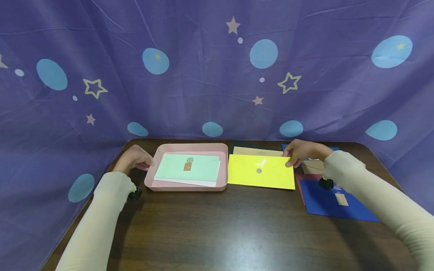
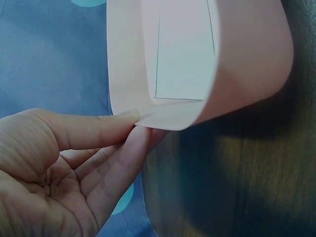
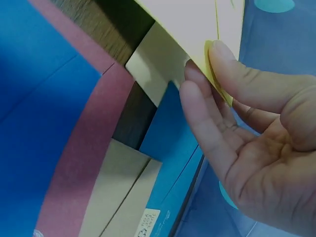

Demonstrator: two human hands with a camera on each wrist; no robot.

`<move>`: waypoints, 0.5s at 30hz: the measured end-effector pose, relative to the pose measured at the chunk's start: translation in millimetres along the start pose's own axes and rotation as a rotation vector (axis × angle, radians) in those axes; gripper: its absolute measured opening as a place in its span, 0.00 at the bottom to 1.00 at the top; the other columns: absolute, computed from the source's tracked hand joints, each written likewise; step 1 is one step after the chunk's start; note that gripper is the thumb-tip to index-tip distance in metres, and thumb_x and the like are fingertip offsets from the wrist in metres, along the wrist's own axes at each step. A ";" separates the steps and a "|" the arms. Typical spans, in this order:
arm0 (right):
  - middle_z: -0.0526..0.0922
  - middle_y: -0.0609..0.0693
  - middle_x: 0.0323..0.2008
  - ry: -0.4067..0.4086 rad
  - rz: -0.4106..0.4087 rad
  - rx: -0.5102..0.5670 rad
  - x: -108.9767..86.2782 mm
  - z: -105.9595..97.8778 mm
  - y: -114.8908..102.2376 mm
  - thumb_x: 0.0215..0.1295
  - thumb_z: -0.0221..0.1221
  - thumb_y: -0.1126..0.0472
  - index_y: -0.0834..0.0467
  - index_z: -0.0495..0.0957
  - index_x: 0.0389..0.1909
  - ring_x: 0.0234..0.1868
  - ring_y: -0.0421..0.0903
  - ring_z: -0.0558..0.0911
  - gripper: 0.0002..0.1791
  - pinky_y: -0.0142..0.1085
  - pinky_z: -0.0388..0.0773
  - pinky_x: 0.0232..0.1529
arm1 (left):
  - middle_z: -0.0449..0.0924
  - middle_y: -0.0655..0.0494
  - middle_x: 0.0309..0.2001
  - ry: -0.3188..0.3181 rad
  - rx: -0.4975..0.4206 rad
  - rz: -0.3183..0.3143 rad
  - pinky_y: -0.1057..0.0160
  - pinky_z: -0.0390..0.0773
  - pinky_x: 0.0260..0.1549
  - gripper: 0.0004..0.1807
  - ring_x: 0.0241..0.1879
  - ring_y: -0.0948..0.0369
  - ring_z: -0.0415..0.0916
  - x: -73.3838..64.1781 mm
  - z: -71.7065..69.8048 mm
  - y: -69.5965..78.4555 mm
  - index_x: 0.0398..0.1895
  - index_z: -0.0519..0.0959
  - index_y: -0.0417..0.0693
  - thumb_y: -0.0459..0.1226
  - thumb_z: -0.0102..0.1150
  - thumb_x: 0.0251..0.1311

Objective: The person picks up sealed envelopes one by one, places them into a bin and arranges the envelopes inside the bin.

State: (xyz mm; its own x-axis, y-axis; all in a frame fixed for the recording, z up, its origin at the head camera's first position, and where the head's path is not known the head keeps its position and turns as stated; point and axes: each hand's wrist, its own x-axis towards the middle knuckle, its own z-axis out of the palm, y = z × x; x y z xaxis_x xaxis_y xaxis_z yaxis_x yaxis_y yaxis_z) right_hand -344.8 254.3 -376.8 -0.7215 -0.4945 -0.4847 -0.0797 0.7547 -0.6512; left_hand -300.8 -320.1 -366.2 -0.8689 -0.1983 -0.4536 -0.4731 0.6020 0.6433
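My left hand (image 1: 135, 158) pinches the left rim of a pink tray (image 1: 186, 147) between thumb and fingers; the left wrist view shows the thumb (image 2: 98, 129) on the rim's corner. Inside the tray lies a mint green envelope (image 1: 207, 165) with a brown sticker, over a white envelope (image 1: 203, 183). My right hand (image 1: 303, 151) pinches the right edge of a yellow envelope (image 1: 244, 173), which has a round seal. In the right wrist view the yellow envelope (image 3: 207, 24) is raised above the other envelopes. Its left edge is at the tray's right side.
Beneath and behind the yellow envelope lies a tan envelope (image 1: 252, 151). To the right, under my forearm, are a blue envelope (image 1: 322, 203), a dark red one (image 3: 106, 103) and another tan one (image 1: 312, 166). A patterned purple curtain (image 1: 210, 67) hangs behind the brown table (image 1: 203, 229).
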 end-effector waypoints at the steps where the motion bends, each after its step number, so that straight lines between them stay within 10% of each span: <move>1: 0.74 0.50 0.36 -0.004 0.010 0.016 -0.3 -0.6 0.4 0.65 0.67 0.63 0.68 0.78 0.50 0.40 0.45 0.80 0.17 0.41 0.90 0.49 | 0.79 0.54 0.21 0.000 -0.002 0.003 0.64 0.90 0.29 0.12 0.21 0.63 0.81 -0.4 0.1 -0.1 0.44 0.81 0.23 0.21 0.62 0.56; 15: 0.76 0.53 0.40 -0.020 0.127 0.221 -3.7 -7.2 -1.4 0.69 0.61 0.69 0.74 0.68 0.63 0.33 0.42 0.81 0.25 0.37 0.91 0.45 | 0.78 0.55 0.21 0.014 0.000 0.012 0.65 0.90 0.28 0.11 0.20 0.63 0.81 -0.4 -0.3 0.1 0.42 0.81 0.23 0.20 0.63 0.54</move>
State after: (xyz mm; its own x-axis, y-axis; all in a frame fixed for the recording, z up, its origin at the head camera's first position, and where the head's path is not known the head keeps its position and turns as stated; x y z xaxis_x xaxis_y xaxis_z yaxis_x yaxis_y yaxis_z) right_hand -347.0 258.2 -369.9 -0.7022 -0.4119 -0.5807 0.1645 0.6997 -0.6952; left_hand -300.5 -320.2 -365.7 -0.8763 -0.2019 -0.4375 -0.4630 0.6041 0.6486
